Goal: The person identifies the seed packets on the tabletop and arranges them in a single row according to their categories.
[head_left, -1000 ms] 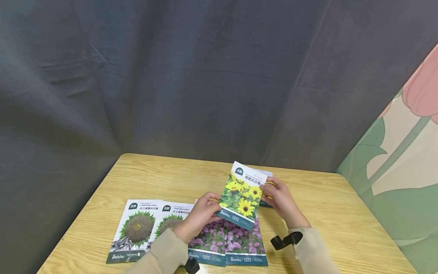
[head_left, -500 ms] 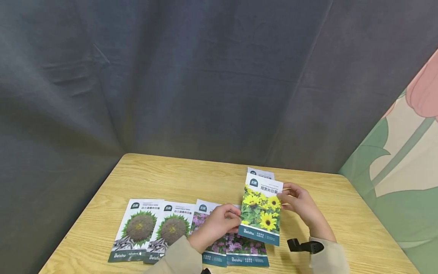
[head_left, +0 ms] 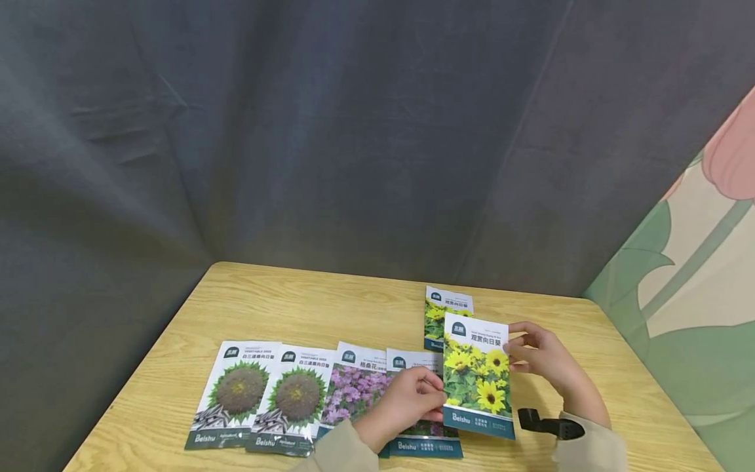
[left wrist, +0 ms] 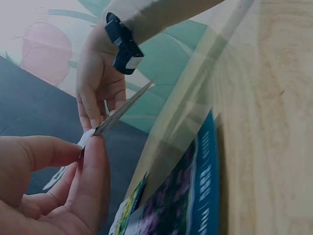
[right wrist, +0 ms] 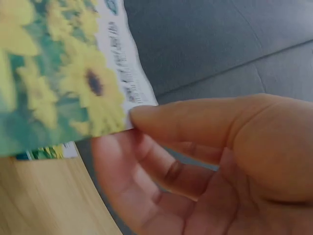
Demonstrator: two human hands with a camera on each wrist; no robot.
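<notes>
A seed packet with yellow flowers [head_left: 478, 377] is held above the table, to the right of the row of packets. My left hand [head_left: 407, 401] pinches its left edge; in the left wrist view, thumb and fingers [left wrist: 95, 171] meet on that edge. On the other side my right hand [head_left: 545, 357] pinches the right edge near the top, and the right wrist view shows the thumb [right wrist: 181, 117] on its front. Behind it a second yellow-flower packet [head_left: 435, 318] lies on the table, partly covered. A purple-flower packet [head_left: 421, 448] lies partly under my left hand.
Left of it lies another purple-flower packet [head_left: 352, 387]. Two sunflower-seed packets [head_left: 236, 393] overlap slightly at the left of the row. A dark curtain [head_left: 354, 144] hangs behind the wooden table [head_left: 295, 301], and a flower-print wall [head_left: 702, 295] stands at the right.
Both hands have carried the yellow-flower packet to the right and nearer, turning it more upright in view. The packet behind and the purple-flower packets now show more.
</notes>
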